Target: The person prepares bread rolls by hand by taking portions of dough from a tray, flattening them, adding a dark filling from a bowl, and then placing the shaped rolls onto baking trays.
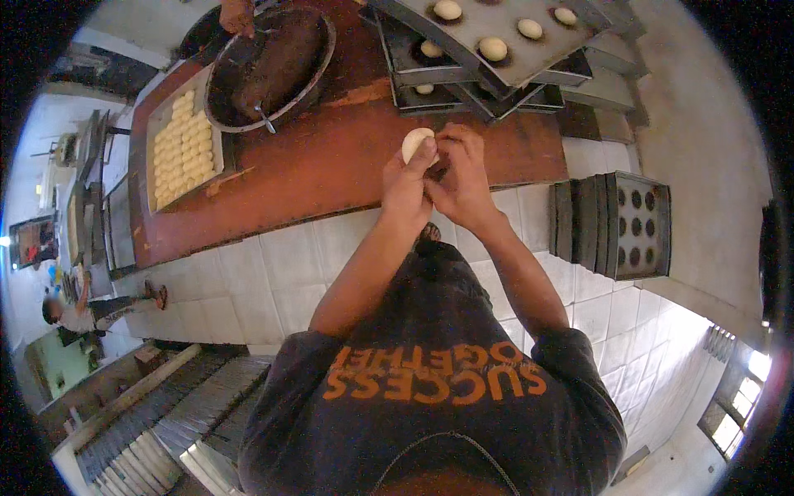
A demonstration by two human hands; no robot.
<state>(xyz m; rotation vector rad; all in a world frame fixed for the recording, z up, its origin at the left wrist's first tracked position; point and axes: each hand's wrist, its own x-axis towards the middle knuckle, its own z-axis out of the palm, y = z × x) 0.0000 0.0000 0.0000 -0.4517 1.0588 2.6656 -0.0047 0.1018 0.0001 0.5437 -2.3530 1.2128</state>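
Both hands are held together over the brown tabletop (331, 169) near its front edge. My left hand (405, 188) grips a pale, flattened round of dough (413, 140), with the thumb pressed on it. My right hand (463, 182) is closed at the dough's right side, its fingers curled against the piece; their undersides are hidden. Left of my hands is a large dark bowl (294, 62) of brown contents with a metal spoon (266, 120). A tray (217, 172) of small dough balls lies farther left. Stacked dark trays (542, 66) with spaced dough balls stand beyond my hands.
Another person's hand (237, 18) is at the bowl's far rim. A person (78, 310) stands at the far left by racks (116, 215). Stacked moulded pans (641, 227) are on the right, beside a pale ledge (703, 165). Tiled floor (294, 289) runs below the table.
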